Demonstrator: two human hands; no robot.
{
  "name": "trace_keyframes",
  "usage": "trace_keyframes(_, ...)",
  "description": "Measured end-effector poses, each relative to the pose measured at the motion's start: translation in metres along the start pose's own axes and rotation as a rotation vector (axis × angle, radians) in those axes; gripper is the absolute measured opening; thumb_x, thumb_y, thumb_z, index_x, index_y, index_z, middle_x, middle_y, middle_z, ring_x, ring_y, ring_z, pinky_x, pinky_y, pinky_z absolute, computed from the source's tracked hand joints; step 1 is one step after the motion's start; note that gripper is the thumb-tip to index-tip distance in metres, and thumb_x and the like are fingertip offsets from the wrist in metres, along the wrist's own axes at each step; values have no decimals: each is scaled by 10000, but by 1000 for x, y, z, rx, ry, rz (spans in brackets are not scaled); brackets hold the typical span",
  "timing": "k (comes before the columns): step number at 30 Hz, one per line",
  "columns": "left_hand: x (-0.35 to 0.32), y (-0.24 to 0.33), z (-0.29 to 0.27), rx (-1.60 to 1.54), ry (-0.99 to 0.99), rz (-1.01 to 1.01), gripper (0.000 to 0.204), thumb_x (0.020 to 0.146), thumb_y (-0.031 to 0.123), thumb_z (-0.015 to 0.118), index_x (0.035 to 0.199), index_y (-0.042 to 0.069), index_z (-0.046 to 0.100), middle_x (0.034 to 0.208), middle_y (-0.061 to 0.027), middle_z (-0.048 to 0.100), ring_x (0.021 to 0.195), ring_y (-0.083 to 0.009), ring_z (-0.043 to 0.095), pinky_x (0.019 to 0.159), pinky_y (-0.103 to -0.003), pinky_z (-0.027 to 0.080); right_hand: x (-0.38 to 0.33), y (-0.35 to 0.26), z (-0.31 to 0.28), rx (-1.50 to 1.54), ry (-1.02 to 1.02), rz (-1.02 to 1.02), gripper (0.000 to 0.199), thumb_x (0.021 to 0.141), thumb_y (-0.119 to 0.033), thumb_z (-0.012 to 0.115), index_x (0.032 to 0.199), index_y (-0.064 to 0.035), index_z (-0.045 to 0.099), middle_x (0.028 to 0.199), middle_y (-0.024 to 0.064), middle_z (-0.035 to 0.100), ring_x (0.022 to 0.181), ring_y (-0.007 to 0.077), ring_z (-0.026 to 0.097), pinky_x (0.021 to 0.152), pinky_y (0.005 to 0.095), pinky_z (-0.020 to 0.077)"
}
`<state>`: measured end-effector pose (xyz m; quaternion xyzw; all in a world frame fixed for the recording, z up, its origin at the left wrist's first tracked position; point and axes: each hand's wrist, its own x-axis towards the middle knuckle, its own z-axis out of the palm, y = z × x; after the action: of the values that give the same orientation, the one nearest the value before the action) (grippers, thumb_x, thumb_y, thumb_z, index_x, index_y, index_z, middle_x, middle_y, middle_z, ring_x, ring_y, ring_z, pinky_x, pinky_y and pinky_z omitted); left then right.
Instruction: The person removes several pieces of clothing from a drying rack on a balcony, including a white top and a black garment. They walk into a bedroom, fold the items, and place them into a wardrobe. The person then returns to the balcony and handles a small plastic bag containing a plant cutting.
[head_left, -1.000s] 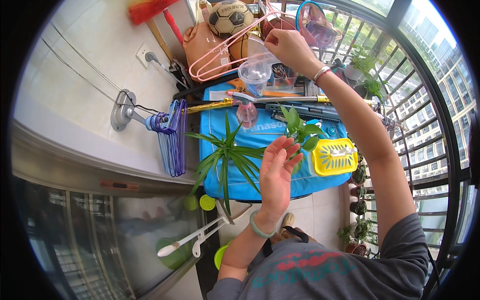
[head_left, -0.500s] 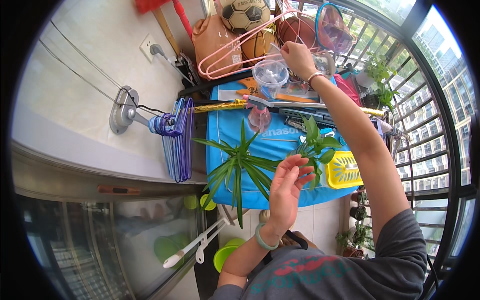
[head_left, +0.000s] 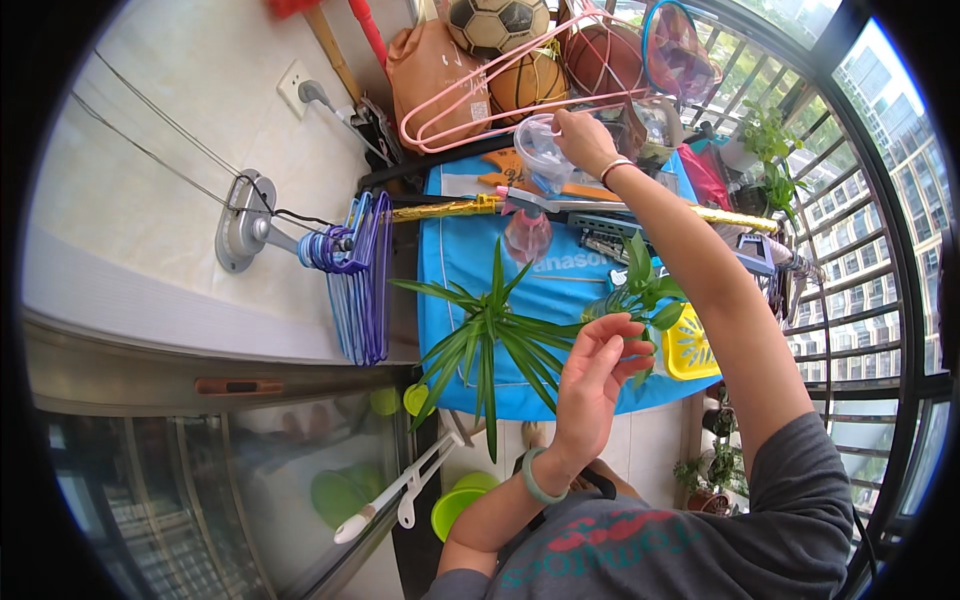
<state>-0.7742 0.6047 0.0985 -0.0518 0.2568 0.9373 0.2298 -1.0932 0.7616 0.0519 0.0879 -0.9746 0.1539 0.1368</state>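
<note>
My right hand (head_left: 586, 143) reaches far forward, its fingers closed at the rim of a small clear plastic tub (head_left: 543, 158). The tub sits tilted, and the hand partly hides its inside. Nearer to me, my left hand (head_left: 598, 372) is raised with loosely curled fingers apart and nothing in them. It is beside a leafy green plant (head_left: 648, 287) and a spiky long-leaved plant (head_left: 487, 325). A clear spray bottle with a pink collar (head_left: 527, 237) stands between the tub and the spiky plant, on a blue cloth cover (head_left: 455, 262).
A pink hanger (head_left: 450, 118), basketballs (head_left: 603, 58) and a soccer ball (head_left: 497, 24) lie behind the tub. Purple and blue hangers (head_left: 368, 285) hang at left. A yellow basket (head_left: 690, 345) is at right; a metal pole (head_left: 590, 207) crosses the cover.
My right hand has come down and nearer, from above the tub to its rim. The tub now looks more tilted. My left hand has shifted slightly right in the picture, still loosely curled.
</note>
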Motion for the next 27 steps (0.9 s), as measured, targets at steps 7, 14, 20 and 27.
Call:
trace_keyframes(7,1,5,-2,-8,8,32,258,990,99,452,1232,31,513,1155,-106,588,1008,-179,604,910,-354,510,-2,-24,-5,-100,-121,-63,334,792,-433,671,917,-126,715,939,103,705,888,301,673,745,420,525)
trace_keyframes(14,0,3,1,-10,0,27,253,991,101,453,1226,31,518,1142,-103,594,1000,-175,607,906,-349,510,1,-11,11,-167,-161,49,270,818,-403,665,865,-148,741,930,94,708,883,299,676,728,428,531)
trace_keyframes(20,-2,2,1,-5,24,23,251,992,102,452,1224,33,519,1132,-102,598,984,-178,615,900,-350,511,-1,-24,8,-176,-142,-53,270,813,-437,682,890,-188,749,921,69,713,880,293,685,747,401,541)
trace_keyframes(27,-1,2,-4,-30,37,10,266,995,105,442,1245,39,504,1143,-107,596,1000,-190,613,910,-358,510,9,-24,-11,-125,-132,51,173,818,-262,619,879,-146,733,868,122,710,820,313,685,705,418,540)
